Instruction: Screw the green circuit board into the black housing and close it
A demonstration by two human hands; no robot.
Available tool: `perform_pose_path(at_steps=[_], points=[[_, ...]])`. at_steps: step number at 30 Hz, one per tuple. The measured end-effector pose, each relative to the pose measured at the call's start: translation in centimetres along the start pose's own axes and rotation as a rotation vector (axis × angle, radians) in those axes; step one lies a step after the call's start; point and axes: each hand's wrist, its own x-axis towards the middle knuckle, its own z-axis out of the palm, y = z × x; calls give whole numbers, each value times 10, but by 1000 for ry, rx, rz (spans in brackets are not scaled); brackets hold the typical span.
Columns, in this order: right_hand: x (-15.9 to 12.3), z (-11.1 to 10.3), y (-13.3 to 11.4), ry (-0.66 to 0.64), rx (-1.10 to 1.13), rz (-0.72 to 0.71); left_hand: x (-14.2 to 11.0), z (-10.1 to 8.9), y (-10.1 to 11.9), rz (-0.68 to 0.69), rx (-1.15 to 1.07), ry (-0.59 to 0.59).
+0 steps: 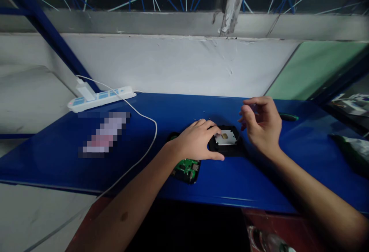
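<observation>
My left hand (198, 140) reaches over the left side of a black plastic casing (227, 151) on the blue table. Its thumb lies along the near edge and a fingertip rests at a silvery metal plate (227, 138) set in the casing. Partly under my left wrist is a second black shell with a green circuit board (186, 169); my hand and forearm cover much of it. My right hand (261, 125) is raised just right of the casing, fingers loosely bent and thumb apart from them. Nothing can be made out in it.
A white power strip (103, 97) with a plugged-in charger stands at the back left; its white cable (154, 136) crosses the table. A blurred-out flat object (105, 134) lies left. Behind my right hand is a dark green-tipped handle (289, 117). Tiny pieces lie behind my left hand.
</observation>
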Motion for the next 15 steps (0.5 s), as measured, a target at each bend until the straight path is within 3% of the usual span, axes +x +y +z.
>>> perform_pose_path(at_steps=[9, 15], points=[[-1, -1, -5, -6, 19, 4, 0, -1, 0, -9, -1, -23], [0, -1, -10, 2, 165, 55, 0, -3, -1, -6, -20, -35]])
